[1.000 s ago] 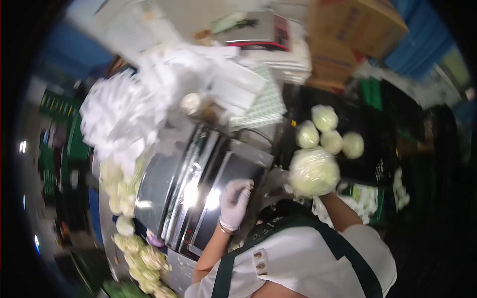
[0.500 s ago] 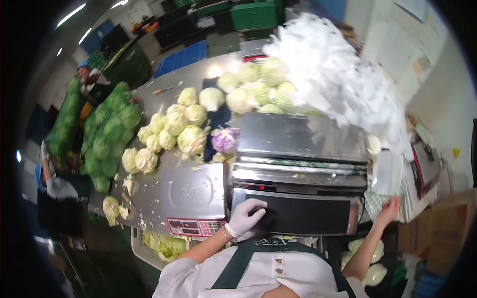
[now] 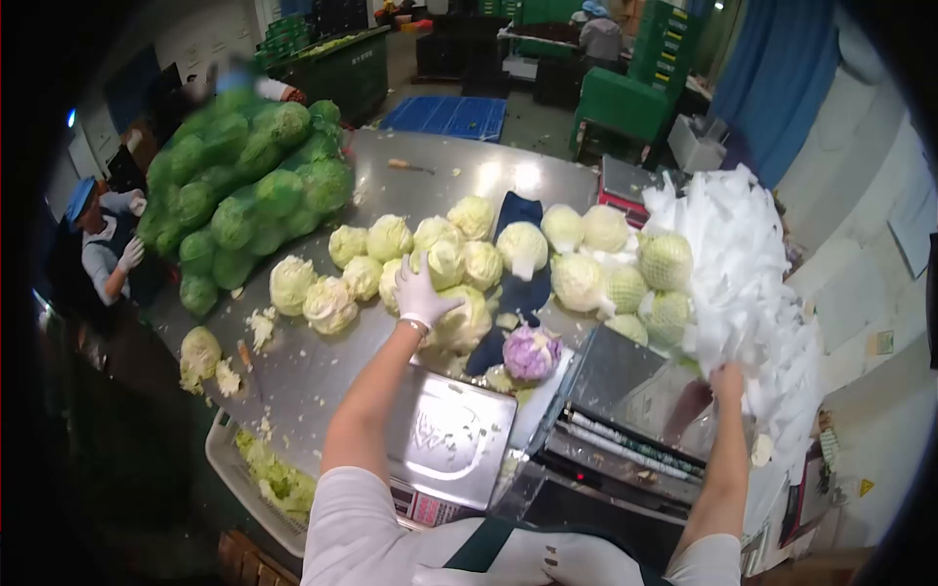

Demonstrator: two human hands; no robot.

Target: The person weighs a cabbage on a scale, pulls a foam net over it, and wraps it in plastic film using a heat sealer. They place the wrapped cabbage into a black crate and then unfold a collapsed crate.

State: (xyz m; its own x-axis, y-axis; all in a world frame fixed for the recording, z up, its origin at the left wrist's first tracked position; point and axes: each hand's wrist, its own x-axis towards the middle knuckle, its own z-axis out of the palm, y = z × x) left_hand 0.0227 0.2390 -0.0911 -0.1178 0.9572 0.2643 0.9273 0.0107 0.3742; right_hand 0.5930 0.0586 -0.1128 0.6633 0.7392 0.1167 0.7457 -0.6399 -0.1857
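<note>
My left hand (image 3: 422, 296), in a white glove, reaches across the metal table with its fingers spread over a pale trimmed cabbage (image 3: 463, 320). More trimmed cabbages (image 3: 389, 236) cluster around it, and a purple cabbage (image 3: 532, 353) sits to its right. My bare right hand (image 3: 726, 379) is at the lower left edge of a heap of white foam net sleeves (image 3: 728, 230), above the wrapping machine (image 3: 616, 366). The fingers of that hand are hidden from me. Just left of the heap, several cabbages (image 3: 666, 261) wear foam nets.
A scale (image 3: 454, 430) stands in front of me, left of the wrapper. Green net sacks of cabbages (image 3: 254, 200) fill the table's far left. Two knives, one (image 3: 410, 166) at the back, lie on the table. A basket (image 3: 234, 474) holds leaves. A co-worker (image 3: 98, 234) stands at left.
My left hand has gone from the wrapper's front plate forward and left to the cabbages. My right hand has moved from the wrapper's right side up to the foam sleeves. The view has swung.
</note>
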